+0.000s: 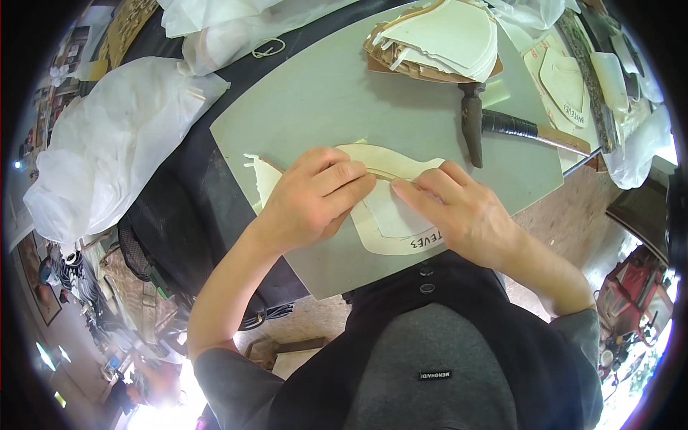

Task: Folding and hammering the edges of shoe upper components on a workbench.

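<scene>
A cream curved template (369, 244) with dark lettering lies on a grey-green board (315, 276) in front of me. A white flat piece (387, 216), thin like leather or fabric, rests over the template, and part of it extends left beneath my left hand. My left hand (312, 195) is closed, thumb and fingers pinching the white piece's upper edge. Close beside it, my right hand (462, 204) pinches the same edge, fingertips pressed down. A narrow tan-edged fold shows between the two hands. The fingertips partly hide what they grip.
Farther back on the board sits a stack of white and brown cut pieces (444, 43). A hammer (473, 125) with a black-wrapped handle lies at right, near more paper templates (562, 82). White plastic bags (122, 143) bulge at left, by a loop of cord (269, 48).
</scene>
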Available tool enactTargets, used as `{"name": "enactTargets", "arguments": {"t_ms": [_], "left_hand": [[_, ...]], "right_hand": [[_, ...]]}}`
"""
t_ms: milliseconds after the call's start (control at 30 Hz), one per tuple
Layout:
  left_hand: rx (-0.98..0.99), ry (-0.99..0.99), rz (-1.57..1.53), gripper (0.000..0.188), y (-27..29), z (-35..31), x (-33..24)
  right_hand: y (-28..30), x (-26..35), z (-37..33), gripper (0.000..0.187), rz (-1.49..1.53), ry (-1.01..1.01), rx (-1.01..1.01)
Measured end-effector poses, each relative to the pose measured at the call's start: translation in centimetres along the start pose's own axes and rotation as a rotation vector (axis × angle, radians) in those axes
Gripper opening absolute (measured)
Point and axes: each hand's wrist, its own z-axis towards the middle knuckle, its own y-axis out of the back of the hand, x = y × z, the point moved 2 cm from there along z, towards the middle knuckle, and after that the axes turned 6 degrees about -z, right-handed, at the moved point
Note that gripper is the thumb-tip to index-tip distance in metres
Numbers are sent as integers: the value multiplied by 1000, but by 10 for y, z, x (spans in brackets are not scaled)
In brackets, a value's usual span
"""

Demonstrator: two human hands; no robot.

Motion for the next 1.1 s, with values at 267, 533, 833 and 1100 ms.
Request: {"name": "enactTargets", "arguments": {"t_ms": [267,533,833,1100], "left_hand": [[-65,68,-27,35,-2,-1,0],[65,25,77,44,1,5,-6],[-45,-40,201,40,-7,-6,-4],[-106,-33,132,41,-7,-9,-2]], "right_hand": [[1,1,1,59,-39,5,42],[3,0,3,57,-66,23,88],[56,-38,-12,49,-272,-171,-328],[48,-53,-11,44,-475,-181,-115]]}}
